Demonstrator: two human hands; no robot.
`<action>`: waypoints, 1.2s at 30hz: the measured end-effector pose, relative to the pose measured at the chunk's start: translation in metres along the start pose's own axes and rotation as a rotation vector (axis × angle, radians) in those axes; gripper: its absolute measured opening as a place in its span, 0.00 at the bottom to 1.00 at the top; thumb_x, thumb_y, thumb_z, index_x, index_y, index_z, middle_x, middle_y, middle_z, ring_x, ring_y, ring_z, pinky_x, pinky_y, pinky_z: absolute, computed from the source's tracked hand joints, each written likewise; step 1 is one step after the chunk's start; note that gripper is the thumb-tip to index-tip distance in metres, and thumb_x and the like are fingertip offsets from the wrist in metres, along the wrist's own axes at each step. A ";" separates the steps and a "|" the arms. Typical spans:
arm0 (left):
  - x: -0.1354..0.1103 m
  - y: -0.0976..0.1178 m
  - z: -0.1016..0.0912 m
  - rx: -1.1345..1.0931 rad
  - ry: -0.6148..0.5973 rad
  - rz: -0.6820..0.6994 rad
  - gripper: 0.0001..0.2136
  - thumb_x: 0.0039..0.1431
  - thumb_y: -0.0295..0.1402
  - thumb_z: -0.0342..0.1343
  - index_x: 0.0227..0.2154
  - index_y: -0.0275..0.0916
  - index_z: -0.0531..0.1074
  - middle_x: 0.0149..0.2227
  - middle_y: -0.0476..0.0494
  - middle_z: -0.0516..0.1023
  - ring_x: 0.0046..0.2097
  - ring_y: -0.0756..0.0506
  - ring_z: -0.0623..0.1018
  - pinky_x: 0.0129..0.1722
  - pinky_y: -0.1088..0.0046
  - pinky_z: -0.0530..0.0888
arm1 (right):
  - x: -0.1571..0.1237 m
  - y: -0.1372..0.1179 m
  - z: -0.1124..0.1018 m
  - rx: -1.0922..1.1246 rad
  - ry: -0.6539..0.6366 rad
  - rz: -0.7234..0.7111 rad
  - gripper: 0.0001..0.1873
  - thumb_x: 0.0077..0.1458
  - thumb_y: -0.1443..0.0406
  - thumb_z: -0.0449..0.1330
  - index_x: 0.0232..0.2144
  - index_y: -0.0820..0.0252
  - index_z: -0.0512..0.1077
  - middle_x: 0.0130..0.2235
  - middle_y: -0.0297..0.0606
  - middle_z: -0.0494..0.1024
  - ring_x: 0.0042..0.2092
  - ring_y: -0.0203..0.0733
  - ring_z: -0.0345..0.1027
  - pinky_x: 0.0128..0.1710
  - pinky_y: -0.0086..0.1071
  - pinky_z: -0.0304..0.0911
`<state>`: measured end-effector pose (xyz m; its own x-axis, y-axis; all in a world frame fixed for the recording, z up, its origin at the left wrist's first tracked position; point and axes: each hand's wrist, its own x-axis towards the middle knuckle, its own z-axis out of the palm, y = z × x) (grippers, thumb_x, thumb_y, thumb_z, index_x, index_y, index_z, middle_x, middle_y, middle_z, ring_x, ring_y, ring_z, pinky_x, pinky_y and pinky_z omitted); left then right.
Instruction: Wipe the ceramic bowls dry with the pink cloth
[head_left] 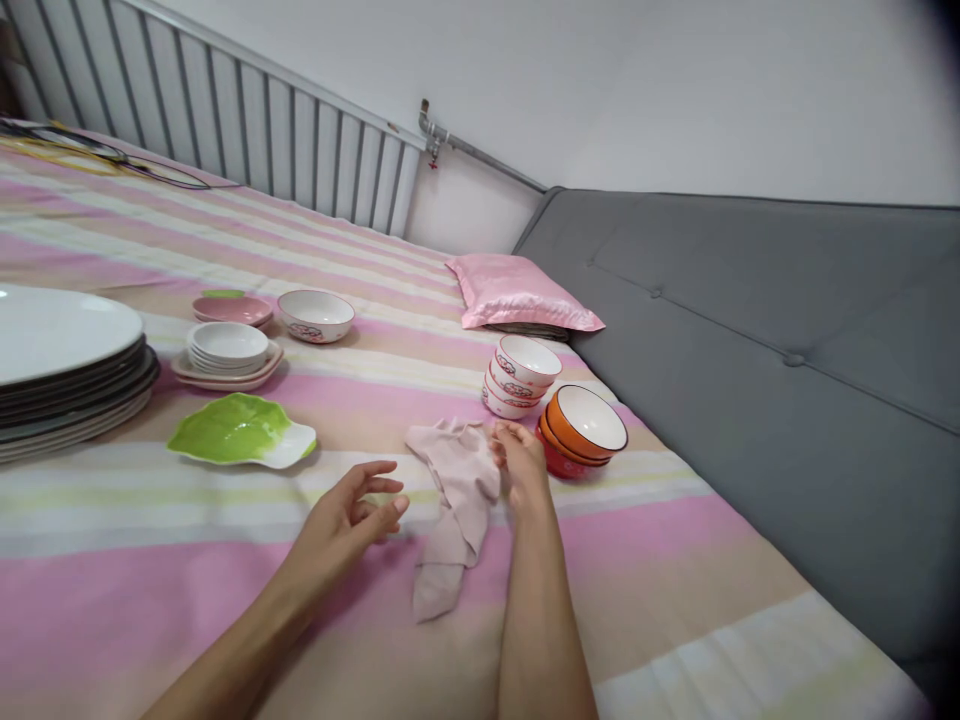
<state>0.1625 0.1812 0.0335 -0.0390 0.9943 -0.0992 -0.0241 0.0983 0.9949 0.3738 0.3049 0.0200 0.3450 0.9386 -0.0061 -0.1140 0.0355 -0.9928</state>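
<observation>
A crumpled pale pink cloth [461,500] lies on the striped bedsheet between my two hands. My right hand [519,458] has its fingers pinched on the cloth's upper right edge. My left hand [358,515] is to the left of the cloth, apart from it, with fingers loosely curled and nothing in them. Just beyond my right hand stands a stack of white bowls with red rims [523,375]. Beside them is a stack of orange and red bowls [581,430], tilted slightly. A green and white leaf-shaped dish [240,430] lies beyond my left hand.
Large plates [67,335] are piled at the far left. Small white bowls [229,345] sit on pinkish dishes near a pink dish [232,310] and a single white bowl [316,316]. A pink pillow [521,290] lies by the grey headboard [750,330]. Cables [112,155] lie at the back left.
</observation>
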 end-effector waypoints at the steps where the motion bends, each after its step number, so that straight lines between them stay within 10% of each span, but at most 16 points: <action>1: 0.000 0.000 0.000 -0.001 0.003 0.002 0.29 0.47 0.49 0.60 0.49 0.38 0.65 0.46 0.36 0.72 0.36 0.42 0.78 0.37 0.62 0.75 | -0.003 0.000 0.003 -0.040 -0.045 -0.020 0.15 0.39 0.59 0.64 0.30 0.62 0.71 0.26 0.33 0.75 0.26 0.33 0.68 0.20 0.22 0.58; 5: -0.001 -0.001 0.000 -0.007 0.004 0.004 0.28 0.48 0.49 0.60 0.49 0.38 0.65 0.46 0.37 0.72 0.35 0.43 0.78 0.36 0.64 0.75 | -0.017 -0.001 0.020 -0.183 -0.227 -0.124 0.17 0.37 0.62 0.67 0.34 0.60 0.74 0.36 0.36 0.79 0.39 0.37 0.71 0.41 0.30 0.66; 12: 0.002 -0.006 -0.003 0.028 0.023 0.043 0.26 0.51 0.48 0.58 0.49 0.37 0.64 0.45 0.37 0.72 0.33 0.45 0.78 0.35 0.63 0.75 | -0.046 -0.001 0.044 -0.905 -0.729 -0.425 0.32 0.47 0.55 0.64 0.54 0.56 0.66 0.58 0.43 0.68 0.60 0.49 0.57 0.60 0.45 0.49; 23: 0.008 0.016 -0.004 0.362 0.234 0.343 0.18 0.53 0.42 0.56 0.44 0.38 0.68 0.46 0.38 0.74 0.34 0.46 0.77 0.33 0.66 0.75 | -0.043 0.012 0.042 -1.018 -0.756 -0.411 0.26 0.55 0.64 0.54 0.57 0.55 0.63 0.62 0.41 0.62 0.64 0.44 0.51 0.63 0.43 0.44; 36: 0.177 0.069 -0.086 1.324 0.368 0.321 0.25 0.51 0.27 0.53 0.53 0.25 0.61 0.58 0.22 0.61 0.60 0.30 0.61 0.57 0.57 0.58 | -0.042 0.011 0.042 -0.995 -0.741 -0.407 0.26 0.55 0.66 0.56 0.57 0.56 0.64 0.62 0.42 0.63 0.64 0.45 0.52 0.63 0.44 0.44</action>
<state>0.0678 0.3605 0.0832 -0.1230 0.9333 0.3375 0.9707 0.0425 0.2364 0.3190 0.2803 0.0146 -0.4373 0.8970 0.0638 0.7205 0.3919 -0.5720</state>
